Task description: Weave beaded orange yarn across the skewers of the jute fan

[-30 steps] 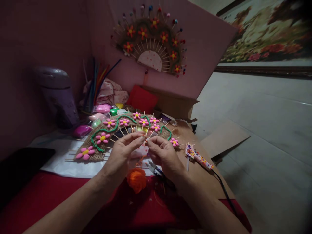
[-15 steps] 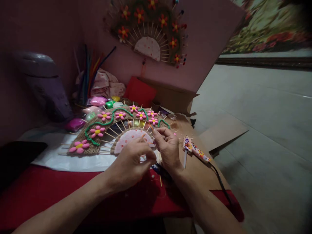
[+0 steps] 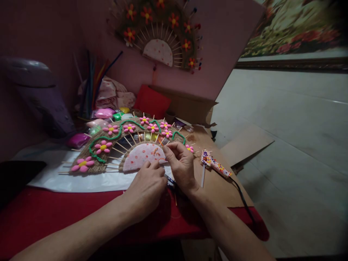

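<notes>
My right hand (image 3: 181,163) is closed in a pinch, with a short bit of orange yarn (image 3: 161,143) sticking up from the fingertips. Lower and to the left, my left hand (image 3: 149,188) has its fingers curled downward, beside the dark-handled pliers (image 3: 169,180); what its fingertips grip is hidden. Behind both hands lies a fan of sticks and twine (image 3: 94,165) with pink flowers and a wavy green cord. Its half-round centre of spotted cloth (image 3: 140,156) carries some small orange loops (image 3: 156,152).
A flower-patterned glue gun (image 3: 216,165) rests on cardboard (image 3: 220,192) to the right, its black cord trailing off the edge. Bags of coloured clay (image 3: 104,113) and a red pouch (image 3: 152,101) sit behind. A finished fan (image 3: 159,50) hangs above.
My hands have parted; the left came down toward the pliers while the right kept its pinch. The orange yarn ball, seen earlier, is now out of sight. The view has shifted.
</notes>
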